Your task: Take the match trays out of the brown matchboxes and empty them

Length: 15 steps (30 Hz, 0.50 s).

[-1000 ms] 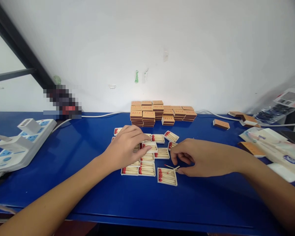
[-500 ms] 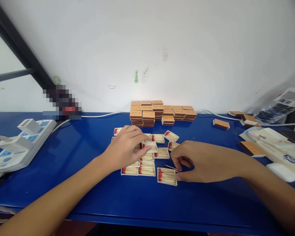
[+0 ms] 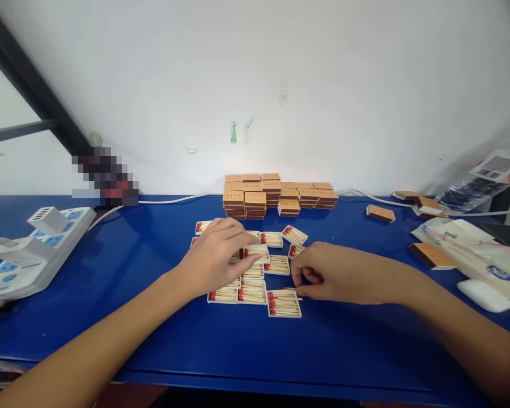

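Several open white trays of red-tipped matches lie in a cluster on the blue table. My left hand rests flat over the cluster, fingertips on one tray. My right hand is curled at the upper right corner of the nearest tray, thumb and fingers pinched on a match or two whose ends barely show. Behind the trays stand stacks of brown matchbox sleeves against the wall.
A white power strip with plugs sits at the left. Loose brown sleeves lie at the right, one more beside plastic-wrapped packets. A white cable runs along the wall.
My right hand has moved left and back to the near tray's corner, and the loose matches that lay beside it are now mostly hidden in its pinch. My left hand stayed put.
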{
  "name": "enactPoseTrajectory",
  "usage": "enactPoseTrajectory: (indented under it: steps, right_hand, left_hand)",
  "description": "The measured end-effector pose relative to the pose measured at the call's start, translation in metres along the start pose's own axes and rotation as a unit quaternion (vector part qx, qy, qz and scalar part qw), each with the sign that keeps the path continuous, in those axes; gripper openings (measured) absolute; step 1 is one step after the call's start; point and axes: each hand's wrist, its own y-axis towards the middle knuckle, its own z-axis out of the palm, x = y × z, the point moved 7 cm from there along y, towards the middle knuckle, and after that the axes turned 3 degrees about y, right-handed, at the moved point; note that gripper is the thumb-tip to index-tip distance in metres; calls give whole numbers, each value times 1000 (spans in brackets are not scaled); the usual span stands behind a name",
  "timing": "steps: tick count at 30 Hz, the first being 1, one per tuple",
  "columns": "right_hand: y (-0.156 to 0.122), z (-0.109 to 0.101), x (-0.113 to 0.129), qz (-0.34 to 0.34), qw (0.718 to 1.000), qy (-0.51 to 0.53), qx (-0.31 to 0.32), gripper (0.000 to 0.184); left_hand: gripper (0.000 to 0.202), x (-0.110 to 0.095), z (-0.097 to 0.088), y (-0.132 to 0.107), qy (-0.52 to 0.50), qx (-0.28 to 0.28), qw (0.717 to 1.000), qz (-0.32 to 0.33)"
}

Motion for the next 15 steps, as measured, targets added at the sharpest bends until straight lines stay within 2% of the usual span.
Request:
enactPoseTrajectory:
  steps: [9, 15]
  right_hand:
    - [0, 0, -7, -3, 1000, 1, 0, 11]
    - [-6, -15, -17, 9, 999, 12, -30, 18]
  left_hand:
    - [20, 3, 0, -1, 8, 0, 1000, -3]
    - [22, 2, 0, -1, 10, -5, 1000, 5]
